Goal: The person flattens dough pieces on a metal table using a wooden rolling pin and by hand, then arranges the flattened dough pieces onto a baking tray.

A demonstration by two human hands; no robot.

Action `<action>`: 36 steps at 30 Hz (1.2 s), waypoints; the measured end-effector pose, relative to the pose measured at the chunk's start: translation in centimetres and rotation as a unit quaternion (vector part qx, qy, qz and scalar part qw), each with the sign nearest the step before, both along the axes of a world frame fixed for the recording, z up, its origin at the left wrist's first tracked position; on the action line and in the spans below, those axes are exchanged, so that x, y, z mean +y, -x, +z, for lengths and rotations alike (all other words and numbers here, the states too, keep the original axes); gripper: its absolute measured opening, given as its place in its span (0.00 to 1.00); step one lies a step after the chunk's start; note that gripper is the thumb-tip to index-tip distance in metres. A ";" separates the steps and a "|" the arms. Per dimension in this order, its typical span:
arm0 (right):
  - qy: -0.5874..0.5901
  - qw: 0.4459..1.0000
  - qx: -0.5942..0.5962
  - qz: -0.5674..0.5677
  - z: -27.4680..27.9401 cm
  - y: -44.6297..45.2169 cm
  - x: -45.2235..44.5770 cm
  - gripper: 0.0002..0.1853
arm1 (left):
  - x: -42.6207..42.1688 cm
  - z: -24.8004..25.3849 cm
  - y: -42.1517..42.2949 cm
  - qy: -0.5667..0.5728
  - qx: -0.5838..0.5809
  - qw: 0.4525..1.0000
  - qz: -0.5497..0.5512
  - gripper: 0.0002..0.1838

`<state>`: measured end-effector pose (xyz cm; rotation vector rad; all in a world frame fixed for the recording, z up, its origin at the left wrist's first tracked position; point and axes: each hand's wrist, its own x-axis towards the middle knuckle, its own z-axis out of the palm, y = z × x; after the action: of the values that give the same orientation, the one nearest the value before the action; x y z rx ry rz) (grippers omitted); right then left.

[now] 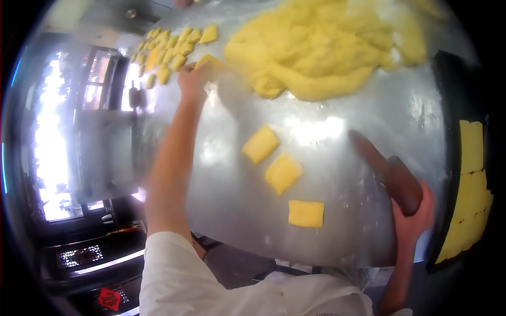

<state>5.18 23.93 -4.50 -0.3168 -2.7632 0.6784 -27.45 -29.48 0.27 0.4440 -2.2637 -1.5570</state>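
Observation:
My left hand reaches to the far left of the metal table, its fingers closed on a yellow dough piece. Beyond it lie several small dough pieces in loose rows. Near the right edge, my right hand is wrapped round the thick near end of a dark brown rolling pin, which points away to the left. Three flat, roughly square dough pieces, one far, one middle and one near, lie between my arms. A large yellow dough mass fills the far middle.
The shiny metal table has a rounded near edge close to my body. On the right, a dark tray bears flat yellow sheets. At the left stand dark furniture with a red paper decoration and a bright window.

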 end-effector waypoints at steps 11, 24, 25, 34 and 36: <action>0.015 0.999 0.028 0.023 1.6 0.4 -0.7 0.40 | 10.2 8.3 -11.8 0.106 -0.077 0.946 -0.296 0.18; 0.056 0.992 0.010 -0.108 1.9 -5.5 1.5 0.40 | 25.1 1.5 -15.1 0.084 -0.121 0.910 -0.388 0.25; 0.050 0.993 0.011 -0.109 1.9 -6.0 1.6 0.40 | 24.7 1.7 -15.1 0.188 -0.125 0.910 -0.348 0.26; 0.014 0.996 0.036 -0.086 1.3 -7.3 2.2 0.41 | 30.1 -0.7 -23.8 0.443 -0.016 0.853 -0.278 0.37; 0.026 0.996 0.035 -0.084 0.9 -7.4 2.5 0.41 | 30.6 -2.0 -23.4 0.398 -0.019 0.881 -0.255 0.35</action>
<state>12.53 26.41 -3.59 -0.5191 -2.6208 0.7056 -4.09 1.09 -1.71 -0.3801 -2.9223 -0.6320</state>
